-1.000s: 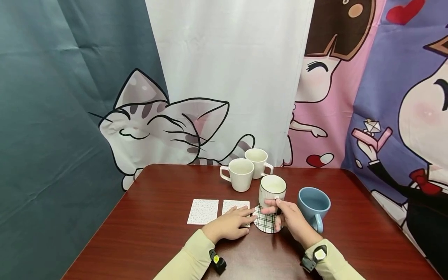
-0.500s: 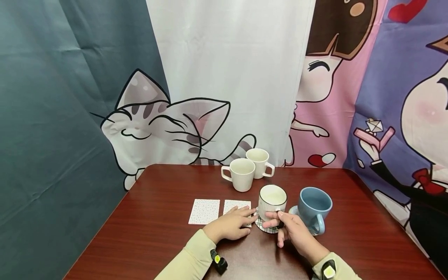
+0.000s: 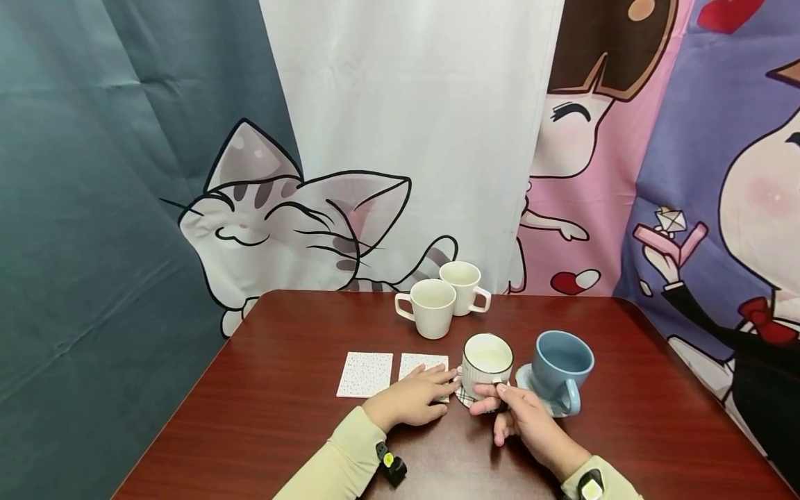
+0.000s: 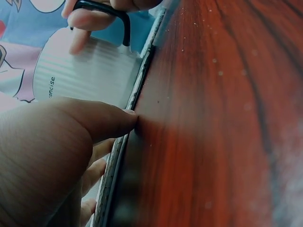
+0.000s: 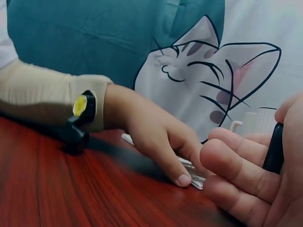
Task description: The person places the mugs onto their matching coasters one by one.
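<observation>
A white ribbed mug (image 3: 486, 362) with a dark rim stands upright on the round plaid coaster (image 3: 464, 398), which it mostly covers. My right hand (image 3: 530, 422) pinches its dark-edged handle (image 4: 127, 29) between thumb and fingers; the other fingers extend loosely. To the left, my left hand (image 3: 412, 397) lies palm down with its fingers spread over a square speckled coaster (image 3: 420, 360), hiding much of it. Its fingertips reach the plaid coaster's left edge; whether they touch it I cannot tell. In the left wrist view the thumb tip rests at the table surface.
Another square speckled coaster (image 3: 365, 375) lies at the left. A blue mug (image 3: 562, 357) stands on a light coaster (image 3: 523, 377) close to the right hand. Two white mugs (image 3: 432, 310) stand farther back on the brown table (image 3: 294, 333), before a printed curtain (image 3: 406, 104).
My right hand has brought the white mug down and nearer, from over the back of the plaid coaster onto it. The left hand has stayed in place.
</observation>
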`<state>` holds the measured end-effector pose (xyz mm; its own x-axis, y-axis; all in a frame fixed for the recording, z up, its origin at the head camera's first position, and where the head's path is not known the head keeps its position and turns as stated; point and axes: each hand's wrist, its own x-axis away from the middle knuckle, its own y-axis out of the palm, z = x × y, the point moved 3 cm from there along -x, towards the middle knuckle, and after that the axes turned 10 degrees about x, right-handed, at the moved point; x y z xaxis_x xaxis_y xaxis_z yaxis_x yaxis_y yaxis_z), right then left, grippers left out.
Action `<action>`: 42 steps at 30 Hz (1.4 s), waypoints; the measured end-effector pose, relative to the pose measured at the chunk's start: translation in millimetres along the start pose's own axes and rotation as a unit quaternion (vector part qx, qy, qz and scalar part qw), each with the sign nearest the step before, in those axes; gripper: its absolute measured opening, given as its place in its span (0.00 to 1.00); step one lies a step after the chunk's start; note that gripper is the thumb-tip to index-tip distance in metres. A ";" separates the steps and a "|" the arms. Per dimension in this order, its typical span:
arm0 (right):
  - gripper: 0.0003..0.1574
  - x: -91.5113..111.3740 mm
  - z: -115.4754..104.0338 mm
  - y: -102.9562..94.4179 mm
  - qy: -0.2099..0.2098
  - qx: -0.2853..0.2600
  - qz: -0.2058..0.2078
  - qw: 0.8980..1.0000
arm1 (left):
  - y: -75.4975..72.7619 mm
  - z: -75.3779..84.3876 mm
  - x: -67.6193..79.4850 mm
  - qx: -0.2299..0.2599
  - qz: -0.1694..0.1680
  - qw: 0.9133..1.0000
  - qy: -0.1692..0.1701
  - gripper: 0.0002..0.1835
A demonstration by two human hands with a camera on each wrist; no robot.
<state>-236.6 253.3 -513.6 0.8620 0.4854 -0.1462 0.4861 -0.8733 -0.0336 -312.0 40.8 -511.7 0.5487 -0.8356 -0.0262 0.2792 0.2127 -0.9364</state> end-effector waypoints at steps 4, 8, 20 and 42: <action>0.29 -2.2 -1.5 4.4 0.022 -0.032 0.016 0.999 | 0.3 0.1 -1.0 0.002 -0.001 1.000 -0.003 0.29; 0.26 -4.4 -2.5 12.1 0.046 -0.045 0.050 0.997 | 1.2 0.3 -2.0 0.001 0.000 1.000 -0.001 0.29; 0.24 -12.7 -2.1 34.5 0.122 -0.063 0.207 0.969 | 0.5 0.6 -1.0 -0.007 0.006 1.000 -0.004 0.29; 0.20 -11.2 -3.2 37.4 0.127 -0.071 0.231 0.962 | 1.0 2.4 0.6 -0.005 0.007 1.000 0.001 0.28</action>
<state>-227.6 215.3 -510.1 0.9894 0.0569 0.1339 0.0416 -0.9925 0.1147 -309.5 41.7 -511.8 0.5514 -0.8333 -0.0395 0.2639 0.2192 -0.9393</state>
